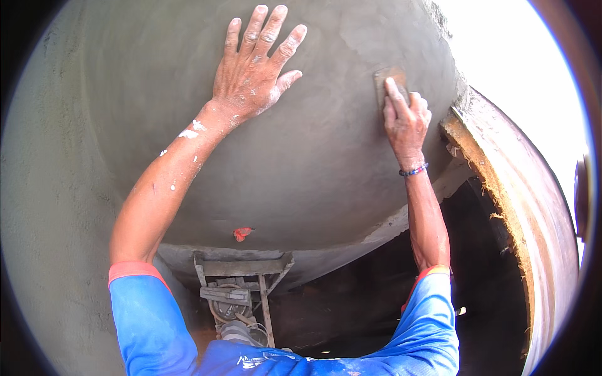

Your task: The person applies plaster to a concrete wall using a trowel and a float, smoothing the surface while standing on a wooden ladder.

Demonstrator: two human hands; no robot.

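Against the grey, freshly plastered wall (301, 144) my left hand (248, 81) lies flat, fingers spread and dusted with white plaster. It holds nothing. Farther right, near the wall's edge, my right hand (406, 122) is closed on a small flat rectangular float (380, 84), brownish and smeared with mortar. The index finger stretches along its back, and its face meets the wall. Part of the float is hidden behind my fingers. A beaded bracelet (414, 170) circles my right wrist.
Low on the wall, a red scrap (241, 234) sticks out. Below stand a wooden frame (244, 267) and mortar-stained containers (241, 332). A wooden board (501, 156) with a rough, splintered edge runs down the right side, beside a dark area. Another plastered surface (50, 188) rises at left.
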